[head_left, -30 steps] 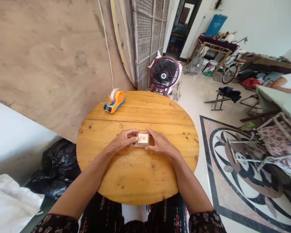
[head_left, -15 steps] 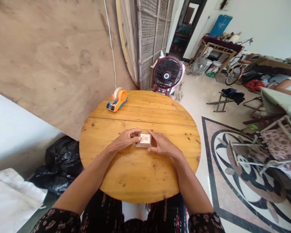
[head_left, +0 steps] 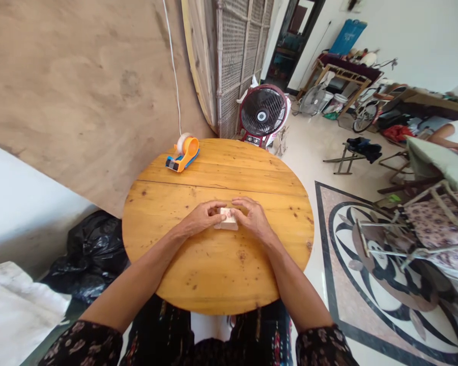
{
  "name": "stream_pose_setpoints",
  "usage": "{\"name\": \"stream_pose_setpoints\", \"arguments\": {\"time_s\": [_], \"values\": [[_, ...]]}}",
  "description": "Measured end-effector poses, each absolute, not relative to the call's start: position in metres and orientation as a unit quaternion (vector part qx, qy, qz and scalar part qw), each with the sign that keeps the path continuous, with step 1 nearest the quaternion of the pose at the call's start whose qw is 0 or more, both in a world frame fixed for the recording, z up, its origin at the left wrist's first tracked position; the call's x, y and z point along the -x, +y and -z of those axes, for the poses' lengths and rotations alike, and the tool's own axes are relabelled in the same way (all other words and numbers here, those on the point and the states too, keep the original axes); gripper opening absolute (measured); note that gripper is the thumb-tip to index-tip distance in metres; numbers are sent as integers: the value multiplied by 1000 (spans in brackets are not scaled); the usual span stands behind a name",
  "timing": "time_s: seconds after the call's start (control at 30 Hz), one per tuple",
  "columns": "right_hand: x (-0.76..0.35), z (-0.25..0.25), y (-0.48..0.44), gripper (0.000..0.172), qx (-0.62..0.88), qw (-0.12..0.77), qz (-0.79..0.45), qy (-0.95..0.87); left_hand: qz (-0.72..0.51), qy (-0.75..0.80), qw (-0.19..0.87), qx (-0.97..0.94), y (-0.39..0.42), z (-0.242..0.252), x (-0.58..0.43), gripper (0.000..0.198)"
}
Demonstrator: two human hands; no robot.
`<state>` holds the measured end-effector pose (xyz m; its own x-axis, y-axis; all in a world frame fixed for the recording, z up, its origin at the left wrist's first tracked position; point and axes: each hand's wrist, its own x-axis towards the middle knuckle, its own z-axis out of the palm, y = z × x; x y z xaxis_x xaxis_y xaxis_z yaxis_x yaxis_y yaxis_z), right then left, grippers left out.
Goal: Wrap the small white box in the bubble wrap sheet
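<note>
A small whitish block or stack with reddish marks (head_left: 227,223) lies near the middle of the round wooden table (head_left: 221,284). My left hand (head_left: 203,218) grips its left end, the thumb on its top edge and the fingers behind. From the right, my right hand (head_left: 253,217) rests its thumb on the top, with its fingers curved behind and apart from the thumb. Whether the block is one piece or a stack of cards is too small to tell.
An orange and blue tape dispenser (head_left: 183,153) stands at the table's back left. Behind the table is a dark red fan (head_left: 262,116). Black plastic bags (head_left: 95,249) lie left of it. At far right, a person's arm (head_left: 445,137) rests on another table.
My right thumb has moved from the block's near right side up onto its top. The view has shifted slightly. My left hand keeps its place at the left end.
</note>
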<state>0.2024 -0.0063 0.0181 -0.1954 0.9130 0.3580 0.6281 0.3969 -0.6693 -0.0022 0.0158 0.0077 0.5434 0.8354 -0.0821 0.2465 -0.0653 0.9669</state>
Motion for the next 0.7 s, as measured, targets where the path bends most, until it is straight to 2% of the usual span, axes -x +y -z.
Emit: {"name": "stream_pose_setpoints", "arguments": {"time_s": [0.2,0.57,0.7], "values": [[-196,-20,-3,4,519,363,-197,-748,-260,381,546,-699,14,-13,-1,49],[-188,-23,-4,12,503,357,-122,-777,-258,363,501,-742,15,-10,-4,36],[-189,-23,-6,13,498,351,-102,-786,-256,368,509,-735,17,-7,-4,38]]}}
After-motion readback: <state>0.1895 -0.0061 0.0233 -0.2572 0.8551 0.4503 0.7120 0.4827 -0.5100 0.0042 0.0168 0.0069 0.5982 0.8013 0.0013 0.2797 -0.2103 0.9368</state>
